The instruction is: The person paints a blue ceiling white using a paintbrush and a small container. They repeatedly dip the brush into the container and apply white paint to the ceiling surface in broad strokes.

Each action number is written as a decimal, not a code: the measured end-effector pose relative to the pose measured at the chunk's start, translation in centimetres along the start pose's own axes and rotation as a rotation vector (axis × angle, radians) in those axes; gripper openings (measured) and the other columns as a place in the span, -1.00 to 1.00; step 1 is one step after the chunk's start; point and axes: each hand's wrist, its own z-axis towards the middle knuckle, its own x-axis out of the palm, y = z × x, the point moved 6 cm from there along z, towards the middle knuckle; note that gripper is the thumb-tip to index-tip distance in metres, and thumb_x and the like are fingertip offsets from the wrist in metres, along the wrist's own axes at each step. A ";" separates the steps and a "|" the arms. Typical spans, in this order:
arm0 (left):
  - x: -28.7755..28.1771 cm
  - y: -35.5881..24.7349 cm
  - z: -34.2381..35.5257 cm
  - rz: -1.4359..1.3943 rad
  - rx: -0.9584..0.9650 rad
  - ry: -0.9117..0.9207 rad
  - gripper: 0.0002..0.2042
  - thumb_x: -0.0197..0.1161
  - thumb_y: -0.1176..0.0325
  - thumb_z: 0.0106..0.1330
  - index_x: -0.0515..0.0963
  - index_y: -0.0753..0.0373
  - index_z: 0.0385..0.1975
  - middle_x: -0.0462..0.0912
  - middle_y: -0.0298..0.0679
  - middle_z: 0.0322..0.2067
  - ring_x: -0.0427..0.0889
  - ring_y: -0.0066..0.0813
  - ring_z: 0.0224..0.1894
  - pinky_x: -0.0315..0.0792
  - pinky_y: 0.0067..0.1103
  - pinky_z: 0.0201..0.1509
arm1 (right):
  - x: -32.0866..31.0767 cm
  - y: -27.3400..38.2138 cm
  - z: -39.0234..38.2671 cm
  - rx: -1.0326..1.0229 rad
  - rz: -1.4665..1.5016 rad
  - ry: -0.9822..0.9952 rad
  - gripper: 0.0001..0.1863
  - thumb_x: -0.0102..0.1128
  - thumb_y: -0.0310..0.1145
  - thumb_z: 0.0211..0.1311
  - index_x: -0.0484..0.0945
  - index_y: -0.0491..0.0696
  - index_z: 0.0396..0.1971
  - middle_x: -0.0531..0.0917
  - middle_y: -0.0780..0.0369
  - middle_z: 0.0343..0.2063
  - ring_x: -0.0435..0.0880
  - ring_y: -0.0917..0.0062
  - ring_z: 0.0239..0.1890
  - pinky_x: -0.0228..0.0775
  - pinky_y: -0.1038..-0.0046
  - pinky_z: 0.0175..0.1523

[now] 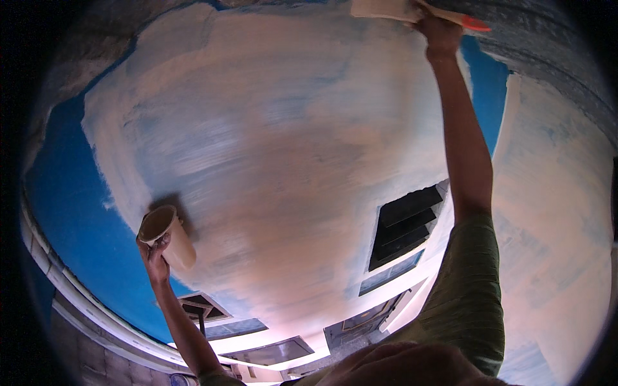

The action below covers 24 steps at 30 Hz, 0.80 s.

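Observation:
My left hand [156, 257] is wrapped round a cream-coloured, open-topped tub [181, 251], tilted, at the left. Its inside is in shadow, so I cannot tell how full it is. At the top right, my raised right hand [439, 33] grips a wide, pale paintbrush [380, 9] with a red handle end. The brush lies close to the upper edge of a big surface [277, 128] streaked with cream paint over blue. Whether the brush touches that surface, I cannot tell.
Bare blue [71, 186] shows along the left, with another blue strip [486, 90] beside my right forearm. A dark slatted window [405, 225] sits right of centre, and more window openings [273, 351] run along the bottom. Rough grey material [541, 38] borders the top right.

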 end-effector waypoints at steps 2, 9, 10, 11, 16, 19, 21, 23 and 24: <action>-1.0 0.4 0.2 0.006 0.018 0.022 -0.40 0.29 0.38 -0.10 0.23 0.29 0.02 0.37 -0.13 -0.02 0.35 -0.28 0.03 0.20 -0.39 0.14 | -0.9 2.8 -0.6 -0.111 0.004 0.011 -0.83 0.24 -0.47 -0.10 0.48 -0.12 -0.46 0.55 0.26 -0.57 0.52 0.56 -0.62 0.43 0.53 -0.62; -1.2 0.8 0.6 0.006 0.013 0.052 -0.40 0.29 0.38 -0.08 0.21 0.29 0.02 0.36 -0.11 -0.02 0.34 -0.25 0.04 0.19 -0.36 0.14 | -0.4 8.4 -3.9 -0.878 -1.049 0.049 -0.69 0.34 -0.26 -0.09 0.59 -0.15 -0.38 0.65 0.18 -0.47 0.63 0.42 -0.57 0.54 0.50 -0.36; -1.1 0.7 0.5 0.011 0.015 0.049 -0.39 0.29 0.38 -0.08 0.21 0.29 0.02 0.36 -0.11 -0.02 0.34 -0.25 0.04 0.19 -0.37 0.14 | 0.2 7.7 -3.9 -0.770 -1.105 0.062 -0.67 0.33 -0.23 -0.09 0.59 -0.21 -0.42 0.64 0.14 -0.50 0.65 0.42 -0.48 0.53 0.47 -0.37; -0.7 0.5 0.4 0.015 0.016 0.049 -0.39 0.30 0.37 -0.08 0.21 0.29 0.03 0.36 -0.12 -0.02 0.34 -0.26 0.04 0.19 -0.37 0.14 | 1.3 7.4 -3.6 -0.617 -1.056 0.086 -0.73 0.29 -0.28 -0.08 0.53 -0.18 -0.48 0.59 0.15 -0.57 0.59 0.38 -0.54 0.45 0.41 -0.46; 0.1 -0.1 0.3 0.052 0.027 0.047 -0.37 0.30 0.37 -0.09 0.20 0.29 0.04 0.36 -0.13 -0.01 0.33 -0.27 0.04 0.19 -0.39 0.14 | 6.7 7.8 -5.4 -0.491 -0.931 0.158 -0.71 0.28 -0.24 -0.10 0.45 -0.15 -0.68 0.51 0.08 -0.70 0.52 0.21 -0.61 0.34 0.27 -0.48; -0.5 -0.1 0.5 0.040 0.016 0.016 -0.38 0.30 0.38 -0.09 0.21 0.29 0.04 0.36 -0.14 -0.01 0.33 -0.28 0.05 0.18 -0.39 0.14 | 6.8 10.7 -6.1 -0.379 -0.453 0.051 -0.79 0.27 -0.38 -0.09 0.47 -0.16 -0.70 0.53 0.18 -0.73 0.52 0.39 -0.69 0.41 0.41 -0.56; -0.6 0.4 0.6 -0.008 -0.007 0.024 -0.38 0.30 0.38 -0.08 0.22 0.29 0.03 0.36 -0.14 -0.01 0.33 -0.28 0.05 0.18 -0.39 0.14 | 6.0 9.4 -5.5 -0.101 -0.019 0.049 -0.84 0.25 -0.45 -0.08 0.48 -0.15 -0.69 0.53 0.26 -0.72 0.52 0.52 -0.68 0.44 0.50 -0.60; -0.6 0.4 0.6 -0.029 -0.023 0.019 -0.36 0.30 0.39 -0.12 0.21 0.32 0.04 0.35 -0.13 -0.01 0.34 -0.29 0.03 0.19 -0.41 0.13 | 5.5 7.3 -5.2 0.079 0.020 0.046 -0.90 0.21 -0.49 -0.05 0.49 -0.16 -0.62 0.52 0.29 -0.68 0.51 0.61 -0.65 0.46 0.55 -0.62; -0.6 0.3 0.6 -0.038 -0.030 0.016 -0.34 0.30 0.40 -0.14 0.20 0.34 0.04 0.35 -0.13 0.00 0.34 -0.30 0.03 0.19 -0.43 0.13 | 5.2 6.0 -5.1 0.169 0.041 0.042 -0.93 0.20 -0.51 -0.03 0.49 -0.16 -0.58 0.52 0.31 -0.66 0.51 0.65 -0.64 0.46 0.58 -0.63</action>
